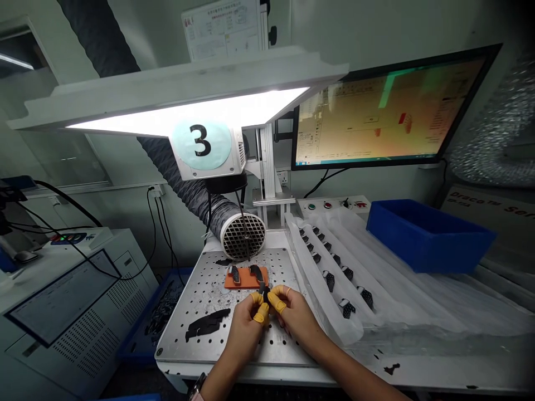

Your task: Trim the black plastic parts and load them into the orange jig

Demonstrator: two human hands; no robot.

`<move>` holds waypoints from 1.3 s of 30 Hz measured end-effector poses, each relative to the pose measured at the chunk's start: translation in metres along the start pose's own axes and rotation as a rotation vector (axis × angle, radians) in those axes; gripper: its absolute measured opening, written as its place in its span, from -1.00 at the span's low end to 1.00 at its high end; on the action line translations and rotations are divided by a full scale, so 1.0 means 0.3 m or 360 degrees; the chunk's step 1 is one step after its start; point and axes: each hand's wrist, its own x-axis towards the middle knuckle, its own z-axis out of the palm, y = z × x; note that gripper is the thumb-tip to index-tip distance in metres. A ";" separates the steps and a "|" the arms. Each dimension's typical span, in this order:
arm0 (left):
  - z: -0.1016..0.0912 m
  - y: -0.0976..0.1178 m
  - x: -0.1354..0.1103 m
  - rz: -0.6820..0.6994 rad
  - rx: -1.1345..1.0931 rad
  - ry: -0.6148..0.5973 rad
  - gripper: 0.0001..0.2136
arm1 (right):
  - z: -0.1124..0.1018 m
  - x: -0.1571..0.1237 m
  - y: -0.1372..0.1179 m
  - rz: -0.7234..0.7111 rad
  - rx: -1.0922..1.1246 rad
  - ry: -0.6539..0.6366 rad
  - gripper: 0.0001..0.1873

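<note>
My left hand (247, 320) and my right hand (295, 312) wear yellow finger cots on thumbs and fingertips. Between them, both hands pinch a small black part (265, 293); its exact kind is too small to make out. Just beyond lies an orange fixture block (246, 284) on the perforated metal plate (229, 348). A small black patterned piece (234, 274) sits at the block's left side, and a curved black piece (256, 273) stands at its right, close to the held part. Left of my hands, flat black strips (208, 324) lie on the plate.
A white-lined tray (311, 289) at right carries rows of small black patterned pieces. Behind it stands a blue bin (430, 239). A grilled duct mouth (243, 236) rests at the plate's back, beneath a machine head (207, 147) marked 3. A monitor (393, 117) hangs at upper right.
</note>
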 end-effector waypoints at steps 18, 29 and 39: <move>-0.003 0.010 0.000 0.0009 0.0061 0.0002 -0.92 | 0.002 0.004 0.005 -0.0050 0.0057 0.0019 -0.78; -0.009 0.004 -0.001 -0.0025 -0.0407 0.0111 -0.87 | 0.000 -0.005 -0.005 -0.0004 0.0114 -0.0093 -0.81; -0.006 0.009 0.004 -0.0136 -0.0582 0.0135 -0.80 | 0.001 -0.005 -0.002 -0.0094 0.0076 -0.0193 -0.92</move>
